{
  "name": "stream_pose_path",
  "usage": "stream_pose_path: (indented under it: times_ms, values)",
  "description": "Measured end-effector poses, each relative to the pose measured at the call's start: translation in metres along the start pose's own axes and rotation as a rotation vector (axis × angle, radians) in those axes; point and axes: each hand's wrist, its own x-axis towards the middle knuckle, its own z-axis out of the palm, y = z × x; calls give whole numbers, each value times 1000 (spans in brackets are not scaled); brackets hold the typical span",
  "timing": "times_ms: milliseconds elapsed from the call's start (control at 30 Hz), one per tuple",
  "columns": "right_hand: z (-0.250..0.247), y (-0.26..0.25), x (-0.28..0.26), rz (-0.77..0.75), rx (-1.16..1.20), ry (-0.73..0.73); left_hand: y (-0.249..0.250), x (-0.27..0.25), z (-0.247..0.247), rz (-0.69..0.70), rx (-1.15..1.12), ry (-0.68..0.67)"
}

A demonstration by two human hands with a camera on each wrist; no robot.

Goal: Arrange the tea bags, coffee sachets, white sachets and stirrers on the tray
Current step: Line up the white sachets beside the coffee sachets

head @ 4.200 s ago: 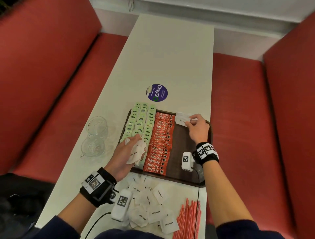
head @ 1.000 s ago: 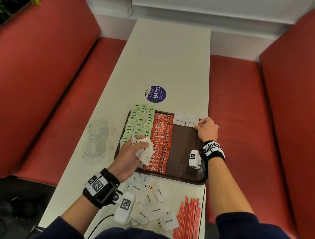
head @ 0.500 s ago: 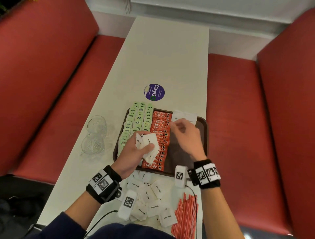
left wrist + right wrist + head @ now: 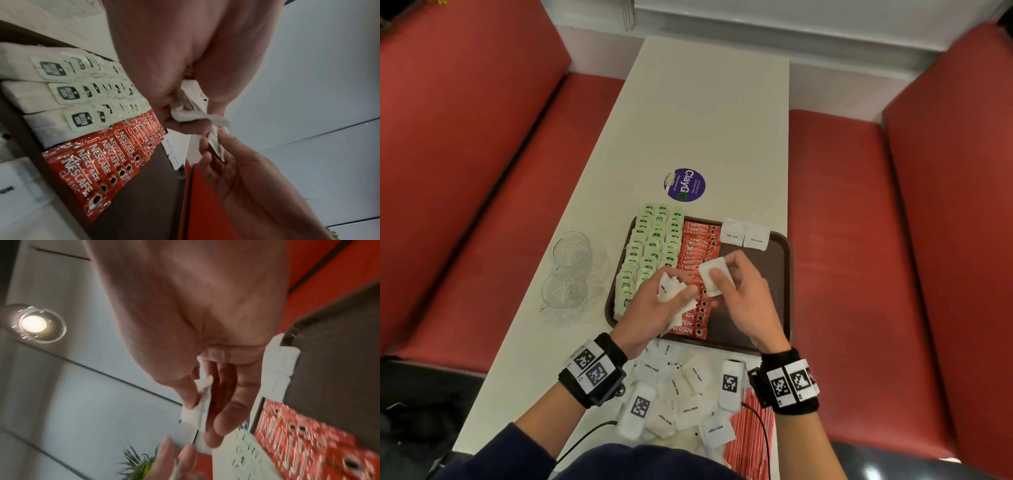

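Note:
A brown tray [image 4: 777,274] holds three columns of green tea bags [image 4: 650,246], a column of red coffee sachets [image 4: 697,253] and two white sachets [image 4: 744,234] at its far edge. My left hand [image 4: 654,305] grips a crumpled bunch of white sachets [image 4: 671,291] over the coffee column. My right hand [image 4: 736,294] pinches one white sachet [image 4: 714,277] between thumb and fingers, right beside the left hand. The wrist views show the bunch [image 4: 197,113] and the single sachet [image 4: 197,412] held above the tray. Loose white sachets [image 4: 681,394] and red stirrers [image 4: 746,442] lie on the table near me.
Two glass cups [image 4: 568,270] stand left of the tray on the white table [image 4: 709,120]. A purple round sticker [image 4: 684,184] lies beyond the tray. Red bench seats [image 4: 859,240] flank the table on both sides.
My right hand came back from the tray's far right edge, where it left a second white sachet, to my left hand and took one sachet from the bunch.

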Motion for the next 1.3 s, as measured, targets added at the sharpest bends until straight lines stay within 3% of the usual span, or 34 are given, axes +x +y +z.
stream_pose_path:
  times_ms: [167, 333, 600, 733, 900, 1067, 1300]
  values:
    - [-6, -7, 1, -118, -191, -128, 4, 3, 0, 2, 24, -62]
    - [-16, -4, 0, -21, -44, -50, 4, 7, 0, 17, 21, 12]
    - [-22, 12, 9, 18, -116, -53, 3, 15, 2, 16, 64, 62]
    - [-33, 48, 42, 78, -81, 140, 3, 14, 1, -17, 3, 108]
    - [-48, 89, 91, 157, -236, 365, -2, 7, -6, -88, -77, 124]
    - [-42, 116, 128, 240, -297, 362, -7, 4, -11, -159, -162, 138]
    - [-36, 111, 143, 261, -342, 390, -7, 6, -17, -255, -286, 147]
